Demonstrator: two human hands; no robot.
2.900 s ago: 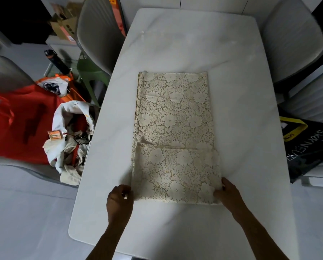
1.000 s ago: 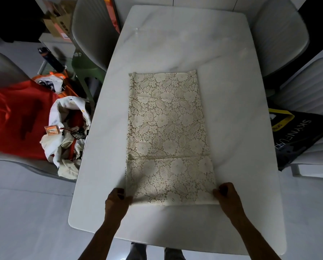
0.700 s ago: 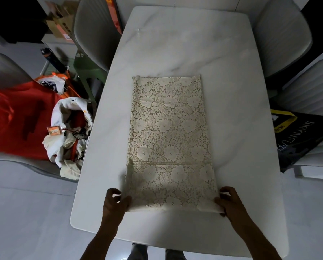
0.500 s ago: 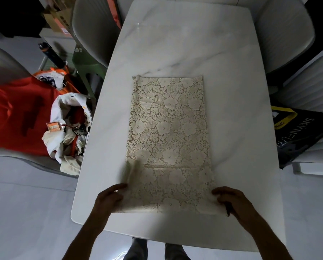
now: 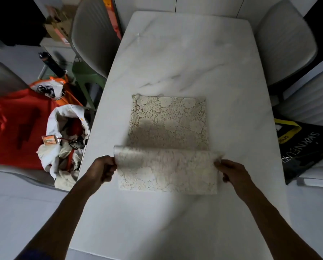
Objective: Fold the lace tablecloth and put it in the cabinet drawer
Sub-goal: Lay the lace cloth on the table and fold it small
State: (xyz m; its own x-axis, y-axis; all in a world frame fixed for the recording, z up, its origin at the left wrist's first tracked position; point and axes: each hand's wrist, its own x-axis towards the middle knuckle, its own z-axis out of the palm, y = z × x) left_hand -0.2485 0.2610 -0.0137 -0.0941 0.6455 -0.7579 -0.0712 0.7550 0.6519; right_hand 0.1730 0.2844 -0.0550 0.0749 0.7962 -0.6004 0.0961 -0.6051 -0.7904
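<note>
Far left, on the floor: an orange bag (image 5: pixel 16 132), and beside it an open white cloth bag (image 5: pixel 63 139) of jumbled items bearing a small orange tag (image 5: pixel 49 140). Behind these, a grey chair (image 5: pixel 93 34) stands at the left edge of the white marble bench (image 5: pixel 185 53).

Left hand (image 5: pixel 101 170): grip closed, fingers curled round the left end of the raised edge of the lace tablecloth (image 5: pixel 168 128).

Centre: the cream tablecloth lies on the bench as a folded strip. Its far part rests flat; its near part is lifted and turned over toward the far end, forming a blurred flap that spans the space between the two hands and casts a shadow on the flat lace beneath.

Right hand (image 5: pixel 232 171): grip closed, fingers pinching the right end of the same raised edge.

Far right: two more grey chairs (image 5: pixel 286 42) beside the bench, and a black bag with a yellow strap (image 5: pixel 305 147) lying by the nearer one
</note>
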